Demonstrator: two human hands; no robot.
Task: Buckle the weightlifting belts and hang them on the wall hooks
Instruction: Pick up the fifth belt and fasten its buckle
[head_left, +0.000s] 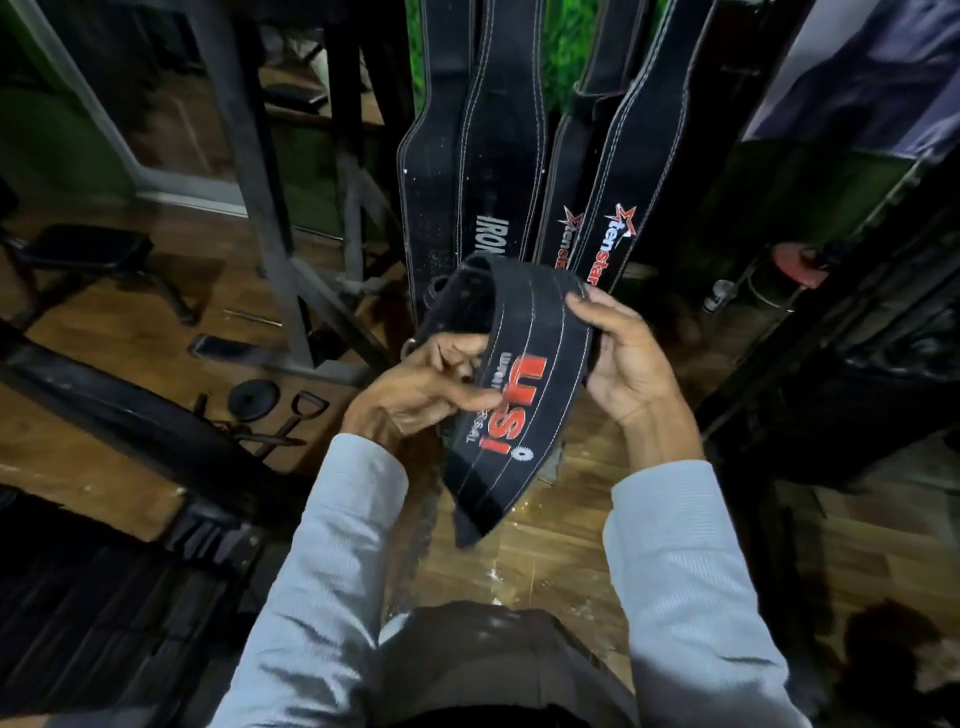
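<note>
A black weightlifting belt (524, 395) with red "USI" lettering and white stitching curves between my hands at the centre of the view. My left hand (421, 387) grips its left edge, fingers curled under the belt near a metal ring (409, 347). My right hand (626, 358) holds the belt's right edge, with its fingertips over the upper part. The belt's lower end (472, 525) hangs free above the floor. The buckle is hidden.
Several black belts hang straight ahead: an "IRON" one (488, 156) and two with a red star logo (618, 171). A grey machine frame (270, 218), a bench (88, 249), a weight plate (254, 399) and a cable handle (304, 410) stand on the wooden floor at left. Dark equipment (857, 338) crowds the right.
</note>
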